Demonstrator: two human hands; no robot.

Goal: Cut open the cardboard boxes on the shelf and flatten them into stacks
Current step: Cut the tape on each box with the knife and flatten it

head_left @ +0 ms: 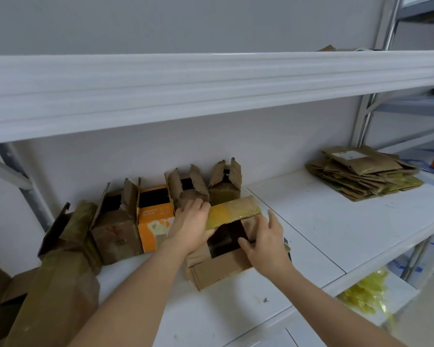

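Observation:
An open brown cardboard box (218,269) sits on the white shelf (323,221) in front of me, its dark inside showing. My left hand (192,226) holds the box's left side, fingers lying over a raised flap (232,212) covered in yellowish tape. At the box's right wall rests my right hand (266,242), thumb inside the opening, fingers spread and fairly straight. Behind stands a row of opened boxes, among them an orange one (156,221) and brown ones (115,229). A stack of flattened boxes (363,171) lies at the far right.
The upper shelf's front beam (211,91) hangs low across the view. More torn boxes (60,271) crowd the near left. Yellow tape scraps (363,296) lie on a lower level to the right. Bare shelf surface shows between the held box and the flattened stack.

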